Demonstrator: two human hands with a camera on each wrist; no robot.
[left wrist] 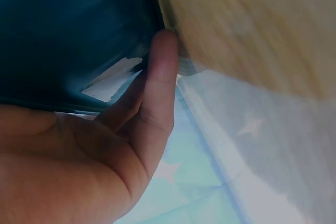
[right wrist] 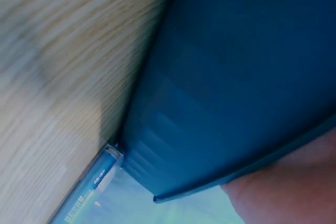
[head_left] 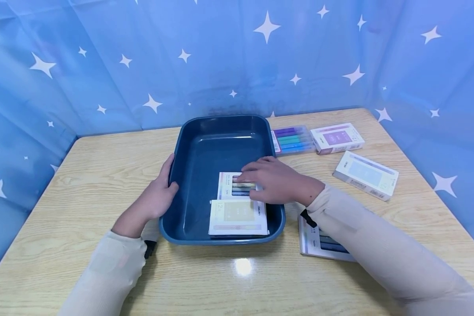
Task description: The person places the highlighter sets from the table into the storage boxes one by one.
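Observation:
A dark blue plastic bin (head_left: 197,175) stands on the table. My left hand (head_left: 160,193) grips its left rim, the thumb over the edge and the fingers (left wrist: 161,77) along the outer wall. Inside the bin at the near right, my right hand (head_left: 274,182) holds a white windowed pen box (head_left: 226,184), with striped pens showing through the window. Its fingers curl over the box's right part and hide it. Just nearer lies a white and pale yellow pen box (head_left: 238,217), overlapping or abutting the windowed one. In the right wrist view the bin wall hides most of the right hand.
Right of the bin lie a clear case of purple, green and blue pens (head_left: 293,139), a white and purple box (head_left: 337,137) and a white and pale blue box (head_left: 366,174). Another windowed pen box (head_left: 312,239) lies partly under the right forearm. A starry blue curtain (head_left: 221,61) surrounds the table.

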